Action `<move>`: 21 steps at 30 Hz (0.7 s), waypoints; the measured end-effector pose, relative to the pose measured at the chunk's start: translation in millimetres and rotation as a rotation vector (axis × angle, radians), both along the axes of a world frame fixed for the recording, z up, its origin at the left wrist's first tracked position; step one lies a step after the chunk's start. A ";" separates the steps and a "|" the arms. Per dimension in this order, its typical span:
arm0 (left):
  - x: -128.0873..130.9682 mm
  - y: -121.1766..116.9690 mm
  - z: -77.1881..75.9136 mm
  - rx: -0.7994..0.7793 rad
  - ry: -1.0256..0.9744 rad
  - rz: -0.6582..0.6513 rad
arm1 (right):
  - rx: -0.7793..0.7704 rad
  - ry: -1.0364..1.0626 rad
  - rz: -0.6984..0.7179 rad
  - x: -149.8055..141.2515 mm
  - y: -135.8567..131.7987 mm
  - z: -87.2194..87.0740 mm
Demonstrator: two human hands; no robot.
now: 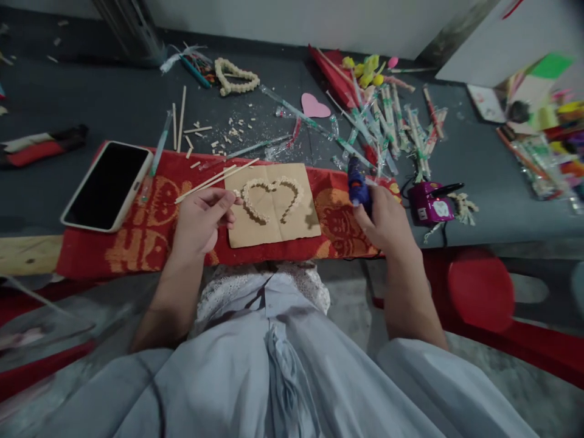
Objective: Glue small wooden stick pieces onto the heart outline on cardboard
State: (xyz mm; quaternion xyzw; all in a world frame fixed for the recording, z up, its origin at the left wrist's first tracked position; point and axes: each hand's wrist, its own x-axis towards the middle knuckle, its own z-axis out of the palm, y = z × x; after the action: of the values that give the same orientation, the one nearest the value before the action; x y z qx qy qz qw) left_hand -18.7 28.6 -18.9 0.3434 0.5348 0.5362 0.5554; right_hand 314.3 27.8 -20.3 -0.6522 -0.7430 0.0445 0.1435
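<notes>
One dark grey bench [123, 100] is carrying the work in front of me. A red patterned cloth [137, 243] is covering part of its near edge. A brown cardboard sheet [241, 234], creased down the middle, is lying on this cloth, between my two hands. A phone [107, 185] is resting on the cloth to the left, screen up.

My right hand [387, 213] is gripping a blue glue gun [358, 185], its fingers closing around the body; I am holding the tool right of the cardboard, apart from it. My left hand [201, 216] is reaching over the sheet's left edge.

On the cardboard, a heart outline [272, 186] of short pale pieces is standing open at its lower point. A second heart outline [221, 76], closed, is lying at the rear of the bench. A purple unit [431, 204] is sitting beyond my right hand, and a pink heart cutout [314, 104] is lying behind the cardboard. Thin wooden sticks [216, 179] are overlapping the sheet's upper left corner. Stick offcuts [216, 144] are lying scattered behind them. Smallest, a pale piece [237, 193] is sitting between my left thumb and forefinger, pinched narrow beside the outline.
</notes>
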 end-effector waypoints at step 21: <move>-6.4 -4.7 -3.8 -0.179 -0.195 -0.053 | 0.022 -0.467 0.503 -132.0 129.7 45.8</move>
State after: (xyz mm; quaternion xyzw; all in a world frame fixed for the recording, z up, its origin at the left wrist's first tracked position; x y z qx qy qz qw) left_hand -25.1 23.9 -22.7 0.2528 0.5148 0.5022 0.6472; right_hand 182.3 157.5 25.5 -0.4395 -0.8938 -0.0803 -0.0389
